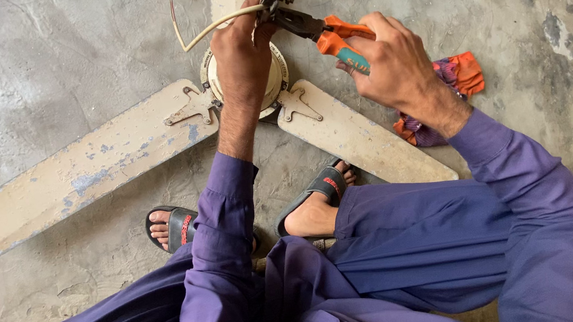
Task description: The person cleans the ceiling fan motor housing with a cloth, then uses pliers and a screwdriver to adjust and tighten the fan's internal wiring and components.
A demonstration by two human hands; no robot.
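On the floor (26, 63) lies a fan (246, 84), blades flat. Left hand (239, 55) clamps its top fitting steady, so right hand (392, 64), closed on pliers (317, 30), can bite beside the wire (208, 28).

Fan blade (79, 171): chipped matt painted metal. Pliers (324, 32): orange plastic handles. Floor (27, 70): rough concrete. Rag (458, 77): cloth.
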